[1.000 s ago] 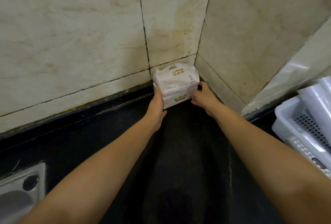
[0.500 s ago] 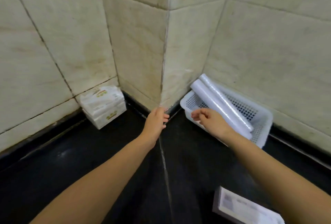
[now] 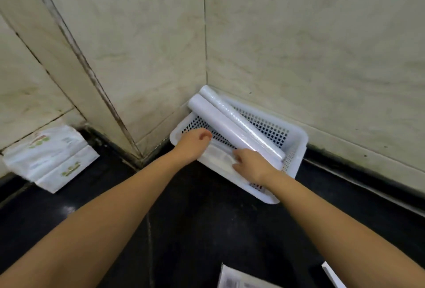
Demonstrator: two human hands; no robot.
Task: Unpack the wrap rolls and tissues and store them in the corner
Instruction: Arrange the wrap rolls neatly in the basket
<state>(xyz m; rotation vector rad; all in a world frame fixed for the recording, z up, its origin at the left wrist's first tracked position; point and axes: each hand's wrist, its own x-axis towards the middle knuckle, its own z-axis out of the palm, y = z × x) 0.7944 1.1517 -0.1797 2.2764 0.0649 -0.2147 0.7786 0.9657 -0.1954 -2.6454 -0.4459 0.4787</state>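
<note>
A white perforated basket [image 3: 296,140] sits on the black counter, pushed into the corner of the tiled walls. Two long white wrap rolls [image 3: 234,126] lie side by side in it, their far ends resting on the basket's far corner. My left hand [image 3: 193,145] curls over the near-left rim. Just below the rolls, my right hand [image 3: 250,165] grips the near rim. A stack of white tissue packs [image 3: 50,156] with green print stands against the wall at the far left, apart from both hands.
A tiled wall pillar [image 3: 128,113] juts out between the tissues and the basket. A printed white sheet or box [image 3: 241,279] lies at the bottom edge, with another white edge [image 3: 332,277] to its right. Black counter [image 3: 184,230] stretches under my arms.
Both hands let go of the tissue packs in the left corner and moved right to the basket. They now hold its near rim.
</note>
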